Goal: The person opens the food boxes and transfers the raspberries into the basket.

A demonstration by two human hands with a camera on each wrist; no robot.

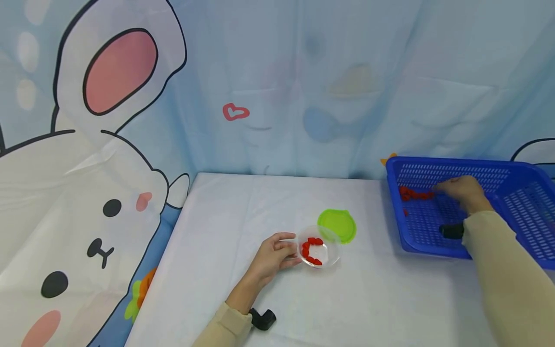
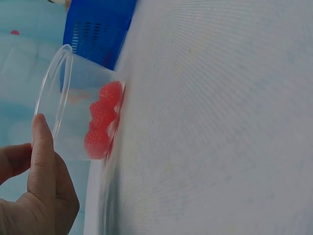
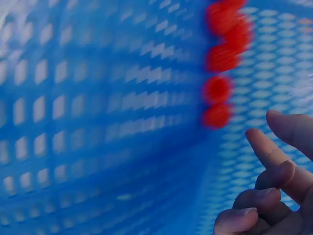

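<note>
A clear plastic cup [image 1: 328, 254] stands on the white table with several red raspberries [image 2: 102, 113] lying in its bottom. My left hand [image 1: 274, 258] is at the cup's left side, and a fingertip touches it near the rim in the left wrist view. Inside the blue basket [image 1: 427, 245], my right hand [image 1: 463, 192] reaches toward a row of red raspberries [image 3: 218, 58] along the basket's far left part. Its thumb and index finger are apart with nothing between them, while the other fingers are bent. Those raspberries look blurred in the right wrist view.
A bright green lid [image 1: 340, 225] lies on the table just behind the cup. The white tablecloth [image 1: 373, 303] covers the table, and a printed blue curtain [image 1: 277, 91] hangs behind it. The basket's raised walls surround the right hand.
</note>
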